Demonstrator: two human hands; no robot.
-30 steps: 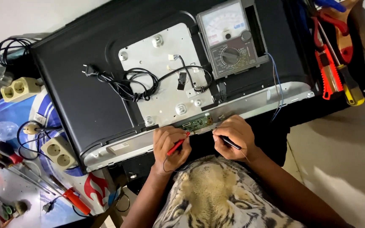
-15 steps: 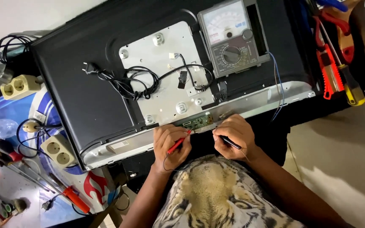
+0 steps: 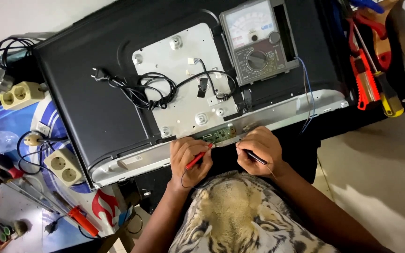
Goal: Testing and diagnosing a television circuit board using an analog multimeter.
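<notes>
Left hand point(image 3: 189, 158): curled shut round a red probe point(image 3: 198, 157), pen-style, forearm coming up from bottom of frame; probe tip angled up-right toward the small green circuit board point(image 3: 219, 135).
Right hand point(image 3: 258, 151): closed on a black probe point(image 3: 256, 157), knuckles up, wrist bent inward; hand sits just beside the board's right end.
Probe tips: both hard to make out; can't tell if either touches the board.
Green circuit board: at the lower edge of the TV back point(image 3: 90, 103), tucked against the silver bottom rail point(image 3: 287, 115), between the two hands.
Analog multimeter point(image 3: 256, 42): lying on the TV back, well above the hands, dial facing up.
Black power cord point(image 3: 139, 89): coiled loosely over the grey metal plate point(image 3: 179, 98).
Hidden: probe leads vanish under the palms; fingertips mostly covered by the backs of the hands.
Cut off: red-handled tools point(image 3: 369, 79) at the right edge, screwdrivers point(image 3: 5, 173) at the left, partly out of frame.
Beige socket blocks point(image 3: 64, 166): left of the TV, apart from the hands.
</notes>
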